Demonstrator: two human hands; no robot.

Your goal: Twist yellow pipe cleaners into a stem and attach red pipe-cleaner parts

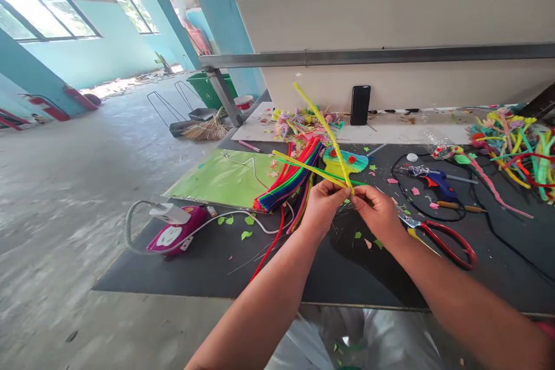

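Observation:
My left hand [326,203] and my right hand [376,211] meet above the dark tabletop, fingertips pinched together. Between them is a yellow pipe cleaner [325,124], with one length standing up and another slanting left past my left hand. A green pipe cleaner [299,165] runs alongside the slanting length and shows again just above my right hand. Exactly how the stems join is hidden by the fingers. Just behind lie a bundle of coloured pipe cleaners [288,179] and a blue and yellow striped piece [353,163] with red spots.
Red-handled scissors [448,243] lie right of my right forearm, below a blue glue gun [442,182] and its black cord. A purple power strip [177,231] with a white charger sits at left. A phone [360,105] leans at the back, between heaps of coloured pieces.

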